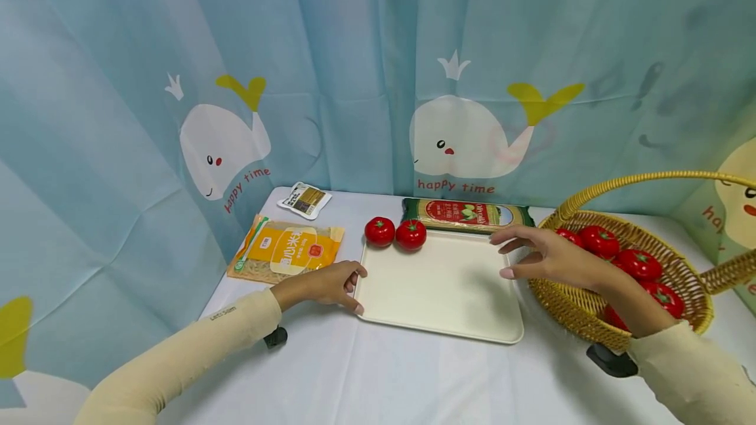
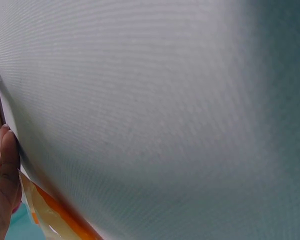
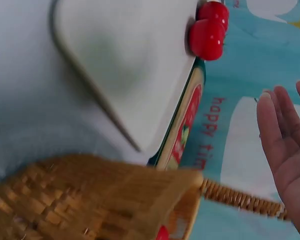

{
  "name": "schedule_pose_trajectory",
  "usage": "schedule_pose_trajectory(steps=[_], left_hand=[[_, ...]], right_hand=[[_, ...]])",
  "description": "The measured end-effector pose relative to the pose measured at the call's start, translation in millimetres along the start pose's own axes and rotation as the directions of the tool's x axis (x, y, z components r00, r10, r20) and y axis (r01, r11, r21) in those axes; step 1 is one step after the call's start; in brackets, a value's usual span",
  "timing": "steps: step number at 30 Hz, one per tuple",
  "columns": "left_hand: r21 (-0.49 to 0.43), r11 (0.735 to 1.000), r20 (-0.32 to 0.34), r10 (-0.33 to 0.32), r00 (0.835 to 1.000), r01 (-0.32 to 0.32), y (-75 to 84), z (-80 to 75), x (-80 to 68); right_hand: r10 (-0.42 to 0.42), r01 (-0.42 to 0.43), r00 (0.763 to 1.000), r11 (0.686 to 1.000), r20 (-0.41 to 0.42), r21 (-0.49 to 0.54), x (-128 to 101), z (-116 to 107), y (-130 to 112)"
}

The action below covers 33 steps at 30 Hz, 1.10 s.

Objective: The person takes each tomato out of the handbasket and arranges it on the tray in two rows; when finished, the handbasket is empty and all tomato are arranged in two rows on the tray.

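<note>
Nearest, the left sleeve carries small print I cannot quite read. That arm reaches in from seven o'clock, and the left hand (image 1: 327,284) rests against the near-left corner of the cream tray (image 1: 440,297), fingers loosely curled along its rim, pinching nothing. The tray is rectangular and lies flat at the middle of the white table (image 1: 354,372), long axis running nine to three o'clock. From five o'clock the right arm comes in; the right hand (image 1: 546,256) hovers over the tray's right edge, fingers straight and spread, palm down, holding nothing. Just beyond it, at three o'clock, sits a wicker basket (image 1: 590,310) of red tomatoes (image 1: 599,240). Two more tomatoes (image 1: 394,233) sit touching at the tray's far-left edge. Behind the tray lies a green pasta packet (image 1: 466,214), lengthwise along the far rim. At ten o'clock lies a yellow noodle bag (image 1: 286,250) with Chinese characters, a small sachet (image 1: 304,200) beyond. The whale curtain (image 1: 378,51) reads "happy time".
</note>
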<state>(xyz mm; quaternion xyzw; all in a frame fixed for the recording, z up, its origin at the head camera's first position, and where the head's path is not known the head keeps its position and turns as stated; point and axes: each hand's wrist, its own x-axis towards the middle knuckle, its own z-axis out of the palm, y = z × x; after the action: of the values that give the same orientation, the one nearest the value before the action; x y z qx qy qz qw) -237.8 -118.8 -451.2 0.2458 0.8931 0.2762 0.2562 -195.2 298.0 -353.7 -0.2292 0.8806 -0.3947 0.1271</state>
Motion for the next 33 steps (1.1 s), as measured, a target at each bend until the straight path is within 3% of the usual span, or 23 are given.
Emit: schedule_pose_trajectory(steps=[9, 18, 23, 28, 33], left_hand=[[-0.001, 1.0, 0.003, 0.001, 1.0, -0.001, 1.0, -0.2, -2.0], [0.006, 1.0, 0.012, 0.0, 1.0, 0.0, -2.3, 0.9, 0.9], [0.006, 1.0, 0.01, -0.015, 1.0, 0.015, -4.2, 1.4, 1.5], [0.004, 1.0, 0.011, -0.025, 1.0, 0.025, -4.1, 1.8, 2.0], [0.009, 1.0, 0.01, -0.015, 1.0, 0.014, -3.1, 2.0, 2.3]], right_hand=[[-0.068, 0.068, 0.997, 0.998, -0.022, -0.018, -36, -18, 16], [0.023, -0.031, 0.995, 0.996, -0.093, -0.085, -71, -43, 35], [0.077, -0.088, 0.988, 0.993, -0.132, -0.078, -74, -58, 45], [0.152, -0.185, 0.973, 0.964, -0.172, -0.192, -71, -71, 56], [0.157, -0.195, 0.972, 0.955, -0.175, -0.224, -64, -84, 67]])
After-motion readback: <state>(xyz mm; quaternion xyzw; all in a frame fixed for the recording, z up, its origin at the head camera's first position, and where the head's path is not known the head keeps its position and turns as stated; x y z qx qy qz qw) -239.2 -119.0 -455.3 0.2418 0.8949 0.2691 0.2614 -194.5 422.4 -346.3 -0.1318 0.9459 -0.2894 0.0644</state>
